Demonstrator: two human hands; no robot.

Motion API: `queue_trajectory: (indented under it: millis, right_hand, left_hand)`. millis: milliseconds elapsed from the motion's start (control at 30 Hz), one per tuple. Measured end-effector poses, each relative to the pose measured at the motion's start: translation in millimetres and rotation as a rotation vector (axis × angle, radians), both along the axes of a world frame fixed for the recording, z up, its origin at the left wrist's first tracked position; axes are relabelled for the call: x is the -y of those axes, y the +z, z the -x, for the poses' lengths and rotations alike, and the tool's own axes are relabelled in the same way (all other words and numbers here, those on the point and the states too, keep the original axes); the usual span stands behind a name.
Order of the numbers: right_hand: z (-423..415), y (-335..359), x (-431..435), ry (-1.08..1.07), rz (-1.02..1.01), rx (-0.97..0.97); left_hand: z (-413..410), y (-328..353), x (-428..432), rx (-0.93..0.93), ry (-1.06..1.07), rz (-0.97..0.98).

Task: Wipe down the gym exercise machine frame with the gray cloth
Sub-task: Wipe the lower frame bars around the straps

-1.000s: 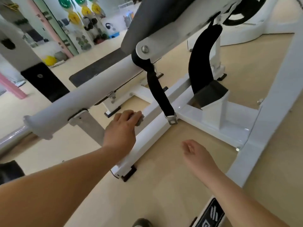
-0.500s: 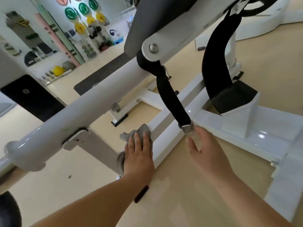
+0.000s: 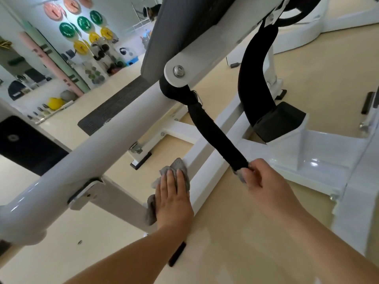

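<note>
While left hand [image 3: 173, 198] presses flat, gray cloth [image 3: 178, 168] underneath.

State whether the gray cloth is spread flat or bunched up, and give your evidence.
Bunched up. The gray cloth shows crumpled folds past the left hand, which presses it flat-palmed onto the white frame rail.

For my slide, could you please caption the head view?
Left hand presses crumpled gray cloth on white floor beam; right hand holds black strap.
</note>
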State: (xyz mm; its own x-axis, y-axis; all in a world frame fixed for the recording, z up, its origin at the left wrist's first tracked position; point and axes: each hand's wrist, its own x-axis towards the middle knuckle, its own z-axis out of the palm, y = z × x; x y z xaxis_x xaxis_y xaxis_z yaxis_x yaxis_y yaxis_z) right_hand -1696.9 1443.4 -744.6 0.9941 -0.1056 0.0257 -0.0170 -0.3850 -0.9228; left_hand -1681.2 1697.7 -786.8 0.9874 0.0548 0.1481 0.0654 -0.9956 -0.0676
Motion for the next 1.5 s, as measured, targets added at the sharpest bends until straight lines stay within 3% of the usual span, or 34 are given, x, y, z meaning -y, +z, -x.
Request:
queue_trajectory:
  millis: [233,400,533,767,933,1100,1200,1333,1500]
  right_hand:
    - [-2.8,29.2,58.1,-0.159,-0.028,0.021]
    - [-21.2,37.8,46.8,-0.175,-0.111,0.017]
    - [-28.4,33.2,36.7,-0.180,-0.140,0.001]
    - [-27.0,26.6,28.2,-0.151,-0.137,-0.025]
    - [-29.4,30.7,20.4,-0.118,-0.135,-0.038]
    - [-36.5,27.4,8.1,-0.111,-0.145,-0.037]
    - [-38.4,23.1,4.1,-0.121,-0.125,-0.032]
    - [-37.9,19.3,7.7,-0.139,-0.126,-0.021]
    - [-38.2,19.9,4.7,-0.143,-0.138,-0.037]
  left_hand:
    - [-61.7,14.1,54.8,-0.050,-0.007,0.031]
    - [-22.5,8.9,11.7,0.008,-0.089,0.029]
    - [11.9,0.0,-8.1,0.019,0.016,0.038]
    - [-48.2,13.7,49.1,-0.118,0.198,0.123]
    - [-37.3,35.4,23.2,-0.238,0.018,0.042]
    - [-34.5,44.5,-17.0,-0.134,-0.252,-0.169]
    - [-48.1,29.6,-21.8,-0.136,-0.329,-0.067]
    - [-84.9,27.2,-16.8,-0.129,-0.169,0.189]
    - [-74.4,21.8,-12.9,0.000,-0.168,0.165]
